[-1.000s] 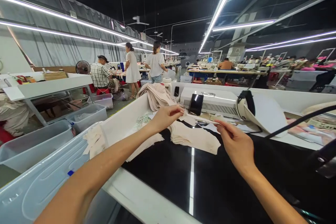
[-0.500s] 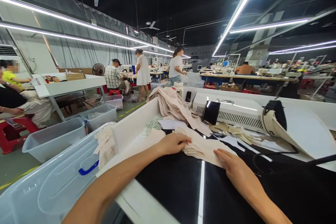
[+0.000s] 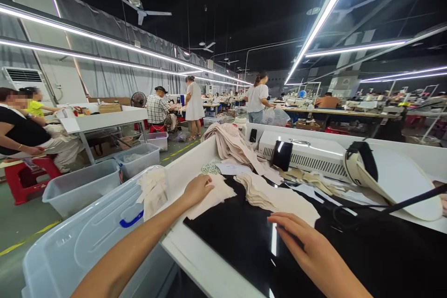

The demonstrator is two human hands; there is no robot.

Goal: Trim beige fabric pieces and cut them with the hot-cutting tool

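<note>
Left hand: we rest it at the left stack, fingers loosely bent; we cannot tell whether they pinch a piece.
Right hand: we hold it open, palm inward, carrying nothing, just near of the right stack.
Stacks: both lie flat on the black top, probably for short reach; the right one's left edge is stepped, which likely helps us separate layers.
Cloth bundle: drapes over the far left corner, presumably to leave our near area free.
</note>
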